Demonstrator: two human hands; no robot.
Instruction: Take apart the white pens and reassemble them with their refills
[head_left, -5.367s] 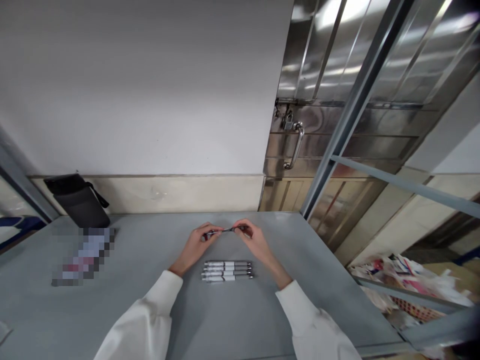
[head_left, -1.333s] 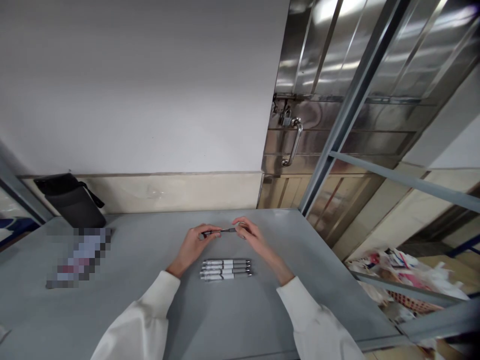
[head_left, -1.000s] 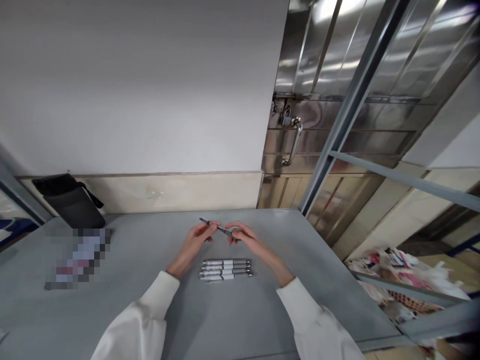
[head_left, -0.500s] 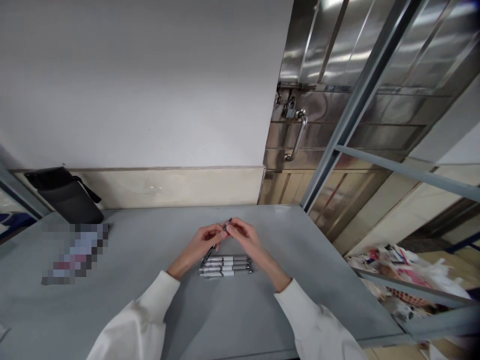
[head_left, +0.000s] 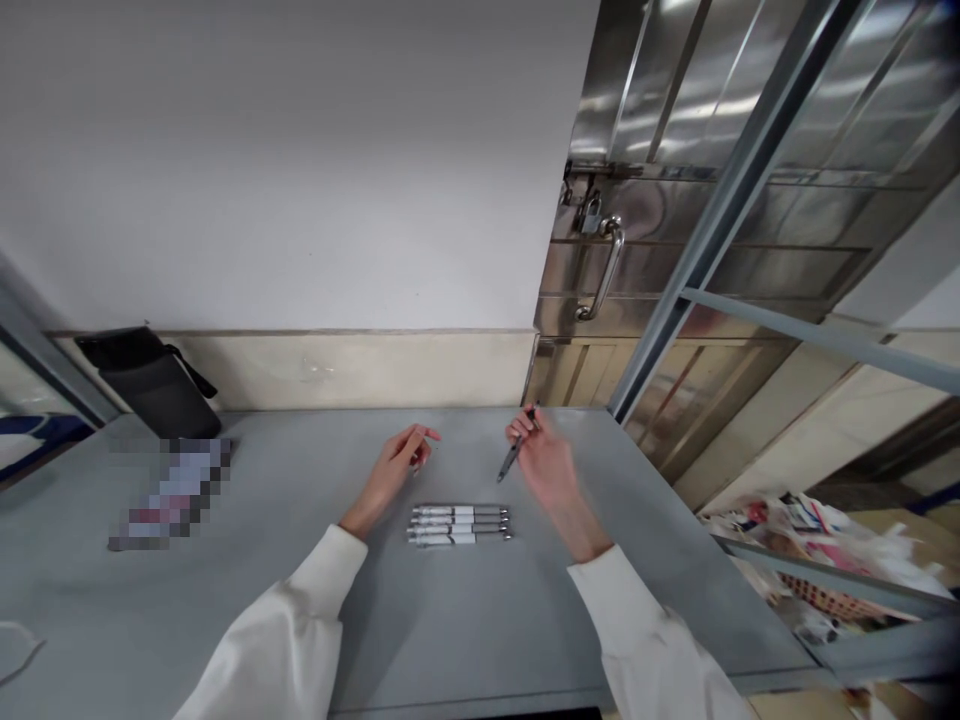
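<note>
Pen (head_left: 513, 459) sits just right of the frame's center, pinched in the fingers (head_left: 523, 428) of the right hand (head_left: 546, 462), slanting down-left above the table (head_left: 450, 620). Left hand (head_left: 394, 468) hovers apart, fingers loosely curled, holding nothing. Below and between both hands, four white pens (head_left: 459, 524) lie in a row.

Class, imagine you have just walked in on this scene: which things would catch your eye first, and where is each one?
First, the right hand holding a dark pen tilted above the grey table, with the left hand open and apart from it. Just in front of the hands, a neat row of white pens lies side by side. To the right stands a shiny metal door with a padlock.
</note>
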